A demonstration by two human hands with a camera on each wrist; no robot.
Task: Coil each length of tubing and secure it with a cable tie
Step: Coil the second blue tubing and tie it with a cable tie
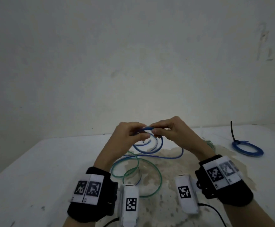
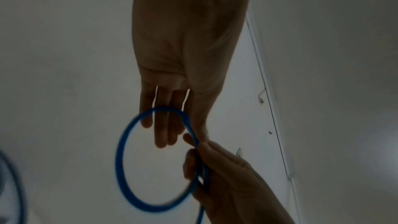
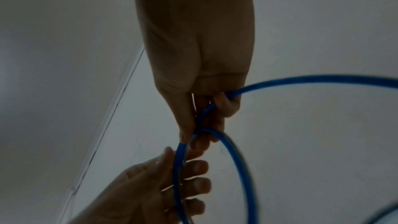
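Both hands are raised over the white table point(image 1: 48, 164), meeting on a blue tubing point(image 1: 147, 128). My left hand point(image 1: 139, 134) pinches it between thumb and fingers, and my right hand point(image 1: 158, 131) grips it alongside. A round loop of the blue tubing point(image 2: 120, 159) hangs under the hands. In the right wrist view my right hand point(image 3: 224, 106) has its fingers curled round the tubing point(image 3: 243, 168), whose tail runs off to the right. The rest of it trails down onto the table. A loose green tubing point(image 1: 160, 177) lies in curves under my wrists.
A coiled blue tubing point(image 1: 249, 155) lies at the right of the table, bound by a black cable tie point(image 1: 232, 131) whose tail stands up. More pale tubing point(image 1: 209, 143) shows behind my right wrist. A bare wall rises just past the table's far edge.
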